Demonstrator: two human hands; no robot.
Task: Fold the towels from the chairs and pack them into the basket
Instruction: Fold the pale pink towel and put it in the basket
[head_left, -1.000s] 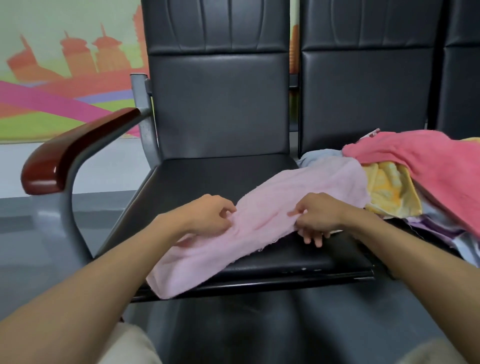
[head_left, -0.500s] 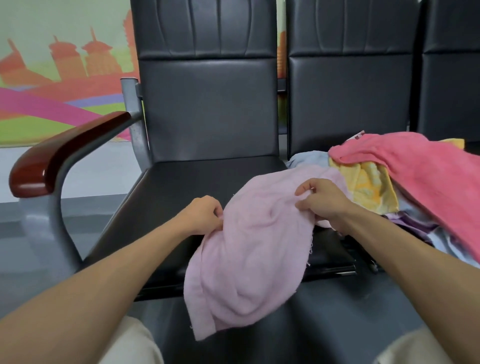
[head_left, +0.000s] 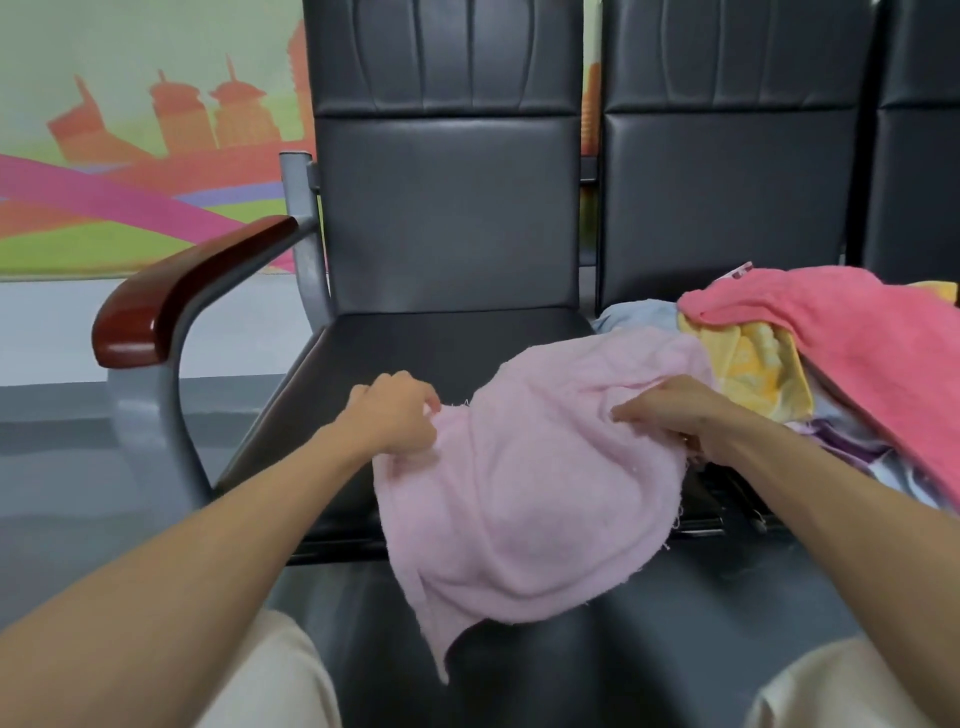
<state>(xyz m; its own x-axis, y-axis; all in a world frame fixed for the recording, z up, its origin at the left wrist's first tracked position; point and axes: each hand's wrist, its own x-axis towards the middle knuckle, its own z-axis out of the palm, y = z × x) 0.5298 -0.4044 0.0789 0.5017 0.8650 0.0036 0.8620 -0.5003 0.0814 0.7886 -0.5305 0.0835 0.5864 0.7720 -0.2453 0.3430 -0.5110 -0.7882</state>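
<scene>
A light pink towel (head_left: 524, 483) drapes over the front edge of the left black chair seat (head_left: 415, 353) and hangs toward the floor. My left hand (head_left: 397, 413) grips its left edge with curled fingers. My right hand (head_left: 670, 410) pinches the towel's right side, fingers partly buried in the cloth. On the neighbouring seat lies a heap of towels: a coral pink towel (head_left: 852, 332) on top, a yellow towel (head_left: 753, 369) under it, pale blue cloth (head_left: 636, 314) behind. No basket is in view.
The left chair has a grey metal frame and a red-brown wooden armrest (head_left: 182, 291). A third black chair (head_left: 919, 156) stands at the far right. Grey floor lies below, and a colourful mural wall is behind on the left. My knees in beige trousers show at the bottom.
The pink towel, first stretched along the seat, has been lifted and pulled toward me and hangs over the seat's front edge. Both hands kept hold of it and moved apart.
</scene>
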